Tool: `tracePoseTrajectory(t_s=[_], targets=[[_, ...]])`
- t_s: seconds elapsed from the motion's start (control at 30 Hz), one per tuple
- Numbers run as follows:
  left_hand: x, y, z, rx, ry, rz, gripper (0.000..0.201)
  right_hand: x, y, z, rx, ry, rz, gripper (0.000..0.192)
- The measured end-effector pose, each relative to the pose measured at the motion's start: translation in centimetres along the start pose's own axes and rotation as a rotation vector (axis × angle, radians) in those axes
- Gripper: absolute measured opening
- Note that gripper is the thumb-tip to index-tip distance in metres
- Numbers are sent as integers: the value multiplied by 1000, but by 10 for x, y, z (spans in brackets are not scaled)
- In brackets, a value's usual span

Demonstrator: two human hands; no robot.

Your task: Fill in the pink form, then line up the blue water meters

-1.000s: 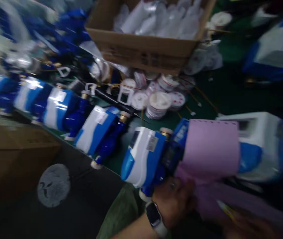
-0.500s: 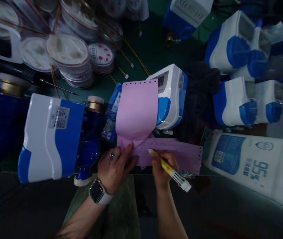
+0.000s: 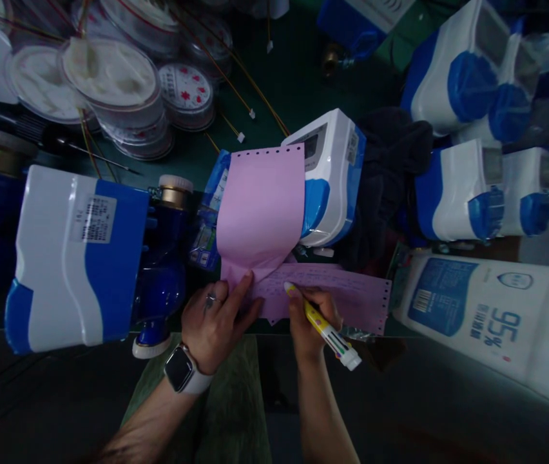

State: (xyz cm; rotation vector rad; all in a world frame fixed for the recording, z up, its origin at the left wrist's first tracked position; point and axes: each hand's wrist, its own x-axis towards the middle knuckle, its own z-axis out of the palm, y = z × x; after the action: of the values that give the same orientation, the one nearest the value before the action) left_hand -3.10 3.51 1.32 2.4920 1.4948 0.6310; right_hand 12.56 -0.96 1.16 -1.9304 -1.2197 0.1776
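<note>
My right hand (image 3: 310, 322) is closed around a thick yellow and white multicolour pen (image 3: 323, 325). The pen slants, its tip at the lines of handwriting on a pink paper sheet (image 3: 352, 296) with punched holes along its right edge. On the left part of the paper lies my left hand (image 3: 216, 316), its index finger stretched out and pressing near a fold, some fingers bent. It wears a ring and a watch (image 3: 179, 369). Beyond that hand, a folded-up pink flap (image 3: 262, 200) rises and leans by a white and blue meter housing (image 3: 335, 180).
To the left stands a larger white and blue meter (image 3: 76, 258) on a blue pipe body (image 3: 161, 283). Stacked round dials (image 3: 110, 77) with wires fill the back left, near a screwdriver (image 3: 95, 151). On the right are a large white bottle (image 3: 487, 316), a dark cloth (image 3: 390, 154) and several meter housings (image 3: 458, 187).
The view has shifted slightly, so most things on the left sit further left and higher. The pen remains in my right hand at the writing, and my left hand stays on the paper.
</note>
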Motion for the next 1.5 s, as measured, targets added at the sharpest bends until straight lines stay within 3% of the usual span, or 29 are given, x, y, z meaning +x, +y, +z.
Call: tracePoseTrajectory(t_s=[0.5, 0.97, 1.5], targets=[[-2, -1, 0, -4, -15, -1, 36, 3, -4, 0, -46, 23, -14, 17], [-1, 0, 0, -1, -17, -3, 37, 4, -4, 1, 21, 49, -34, 12], [-3, -2, 2, -22, 4, -11, 38, -1, 3, 0, 61, 83, 71, 17]])
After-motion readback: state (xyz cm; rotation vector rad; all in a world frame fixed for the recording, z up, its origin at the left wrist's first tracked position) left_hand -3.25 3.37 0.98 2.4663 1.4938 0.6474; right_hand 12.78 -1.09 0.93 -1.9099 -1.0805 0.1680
